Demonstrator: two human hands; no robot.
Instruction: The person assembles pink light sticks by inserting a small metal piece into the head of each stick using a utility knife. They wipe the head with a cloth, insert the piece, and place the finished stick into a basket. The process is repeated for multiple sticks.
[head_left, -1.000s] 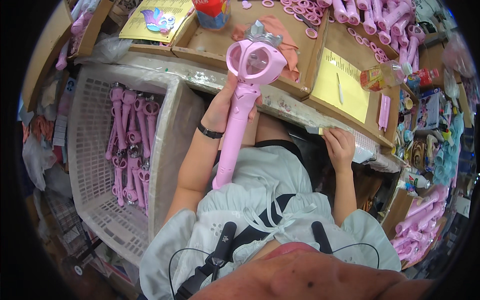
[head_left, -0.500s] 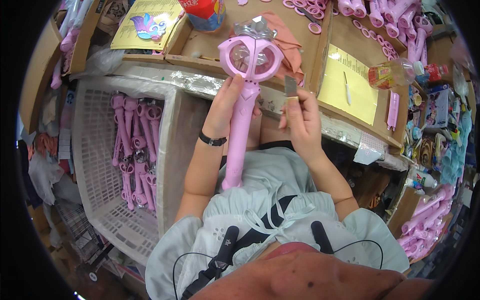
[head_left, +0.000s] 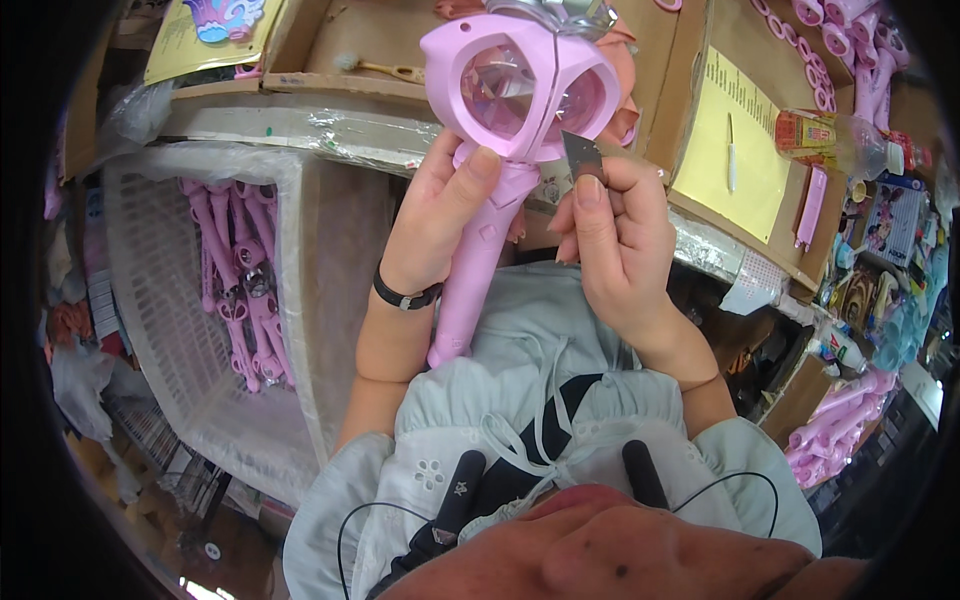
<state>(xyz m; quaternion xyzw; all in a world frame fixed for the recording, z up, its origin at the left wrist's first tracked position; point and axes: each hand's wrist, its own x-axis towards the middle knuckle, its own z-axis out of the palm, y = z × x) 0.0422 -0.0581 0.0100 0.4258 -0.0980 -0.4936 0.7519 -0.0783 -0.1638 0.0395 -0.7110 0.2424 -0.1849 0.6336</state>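
A pink toy wand stands tilted in front of me, its handle end against my lap and its top leaning right. Its wide head frames a clear faceted ball, with a silver crown on top, partly cut off by the picture's edge. My left hand is closed round the wand's neck, thumb in front just below the head. Between the thumb and fingers of my right hand is a short metal blade. Its tip is close to the head's lower right side; whether it touches, I cannot tell.
On the left, a white plastic basket holds several pink wands. Cardboard trays on the bench hold an orange cloth, a brush and pink rings. A pen lies on yellow paper beside a bottle.
The wand's head has come nearer the camera and turned, its top leaning further right. My right hand has brought the blade closer to the head. The whole view has shifted.
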